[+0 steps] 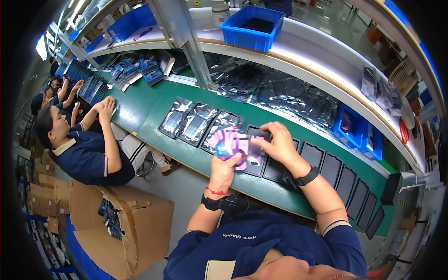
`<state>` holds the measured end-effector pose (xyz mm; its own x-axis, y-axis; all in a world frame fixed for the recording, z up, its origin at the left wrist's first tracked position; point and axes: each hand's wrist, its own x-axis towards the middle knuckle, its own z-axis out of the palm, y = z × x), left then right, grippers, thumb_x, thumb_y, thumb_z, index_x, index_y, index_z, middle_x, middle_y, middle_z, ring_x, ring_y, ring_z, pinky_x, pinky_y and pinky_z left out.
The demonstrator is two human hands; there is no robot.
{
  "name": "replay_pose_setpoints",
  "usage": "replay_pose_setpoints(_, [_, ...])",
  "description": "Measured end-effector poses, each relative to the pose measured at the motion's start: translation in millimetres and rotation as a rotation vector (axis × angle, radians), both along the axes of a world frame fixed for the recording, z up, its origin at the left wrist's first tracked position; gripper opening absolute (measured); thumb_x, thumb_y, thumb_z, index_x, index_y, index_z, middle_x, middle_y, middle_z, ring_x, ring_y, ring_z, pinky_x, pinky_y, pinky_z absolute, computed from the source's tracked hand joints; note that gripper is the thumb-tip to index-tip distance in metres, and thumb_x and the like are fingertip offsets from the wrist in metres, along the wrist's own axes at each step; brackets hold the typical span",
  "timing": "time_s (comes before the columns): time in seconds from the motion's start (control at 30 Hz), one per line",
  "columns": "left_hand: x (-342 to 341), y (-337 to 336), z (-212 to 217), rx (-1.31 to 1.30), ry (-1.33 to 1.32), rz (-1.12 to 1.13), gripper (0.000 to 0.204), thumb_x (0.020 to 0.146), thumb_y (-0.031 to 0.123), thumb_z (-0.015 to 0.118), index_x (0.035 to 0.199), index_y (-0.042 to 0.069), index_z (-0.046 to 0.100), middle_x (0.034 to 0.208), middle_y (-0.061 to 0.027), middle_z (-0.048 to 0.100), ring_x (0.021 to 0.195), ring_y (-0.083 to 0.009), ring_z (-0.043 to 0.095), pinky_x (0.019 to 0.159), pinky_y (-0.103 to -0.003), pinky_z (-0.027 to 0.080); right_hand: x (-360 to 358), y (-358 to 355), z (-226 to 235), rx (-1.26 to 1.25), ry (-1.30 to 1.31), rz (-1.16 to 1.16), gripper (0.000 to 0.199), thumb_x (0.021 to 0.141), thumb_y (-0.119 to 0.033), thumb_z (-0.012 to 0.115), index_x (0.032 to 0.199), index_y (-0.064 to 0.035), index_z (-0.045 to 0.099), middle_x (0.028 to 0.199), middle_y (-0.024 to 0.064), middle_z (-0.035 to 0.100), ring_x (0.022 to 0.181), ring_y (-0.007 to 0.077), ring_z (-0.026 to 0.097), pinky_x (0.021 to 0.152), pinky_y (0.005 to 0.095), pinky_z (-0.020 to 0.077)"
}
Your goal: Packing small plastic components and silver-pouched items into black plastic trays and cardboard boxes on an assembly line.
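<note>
My left hand (223,171) grips a fanned stack of pink and purple cards (227,141), with the thumb pressed on top. My right hand (279,142) is just right of the stack, its fingers curled and its thumb against a pink card (255,151). Both hands are above a black tray (254,169) in a row on the green table. Left of it are several trays holding clear-wrapped contents, such as this filled tray (197,123). The fingers and cards partly hide the tray beneath.
More black trays (331,168) continue rightward along the green table (154,142). Behind them lie plastic-wrapped packs (289,91) and blue bins (347,126). A blue bin (254,39) stands on the shelf above. A co-worker (88,149) sits at left, near an open cardboard box (149,228).
</note>
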<state>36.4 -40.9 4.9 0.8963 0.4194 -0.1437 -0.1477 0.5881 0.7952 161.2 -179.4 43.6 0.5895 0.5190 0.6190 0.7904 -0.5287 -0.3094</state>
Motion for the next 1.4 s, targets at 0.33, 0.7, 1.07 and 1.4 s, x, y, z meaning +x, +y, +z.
replay_pose_setpoints(0.33, [23.7, -33.1, -2.3, -0.158, 0.003, -0.043, 0.021, 0.088, 0.005, 0.055, 0.108, 0.0, 0.053, 0.095, -0.0123, 0.062, 0.085, -0.0251, 0.064, 0.07, -0.035, 0.054, 6.2, -78.9, -11.3, 0.011, 0.917, -0.102, 0.027, 0.068, -0.004, 0.073, 0.091, -0.0003, 0.061, 0.061, 0.0061, 0.06, 0.055, 0.0136, 0.056, 0.054, 0.0273, 0.0451])
replay_pose_setpoints(0.7, [40.2, -106.2, 0.4, -0.174, -0.015, -0.263, 0.024, 0.088, 0.004, 0.054, 0.111, 0.0, 0.051, 0.098, -0.0104, 0.062, 0.087, -0.022, 0.063, 0.073, -0.033, 0.054, -19.4, -106.8, -13.6, 0.618, 1.066, 0.031, 0.03, 0.073, 0.002, 0.069, 0.1, -0.0013, 0.056, 0.065, -0.0041, 0.051, 0.057, 0.0022, 0.048, 0.051, 0.0177, 0.0393])
replay_pose_setpoints(1.07, [52.5, -151.9, -3.0, -0.051, 0.009, -0.401, 0.018, 0.087, 0.004, 0.057, 0.104, 0.0, 0.056, 0.092, -0.0091, 0.064, 0.087, -0.0191, 0.063, 0.076, -0.03, 0.052, -38.2, -166.8, -8.8, 0.334, 0.583, -0.376, 0.037, 0.071, -0.015, 0.072, 0.102, -0.0011, 0.058, 0.085, 0.0097, 0.061, 0.073, 0.0172, 0.058, 0.063, 0.0296, 0.0465])
replay_pose_setpoints(1.4, [64.1, -191.1, -13.0, -0.088, 0.014, -0.629, 0.021, 0.091, 0.006, 0.051, 0.111, 0.0, 0.052, 0.101, -0.0089, 0.061, 0.09, -0.0171, 0.061, 0.08, -0.029, 0.049, -42.2, -246.4, -27.9, -0.046, 0.439, -0.564, 0.035, 0.069, -0.011, 0.073, 0.099, 0.0008, 0.059, 0.084, 0.0113, 0.062, 0.081, 0.0281, 0.059, 0.073, 0.0354, 0.0476])
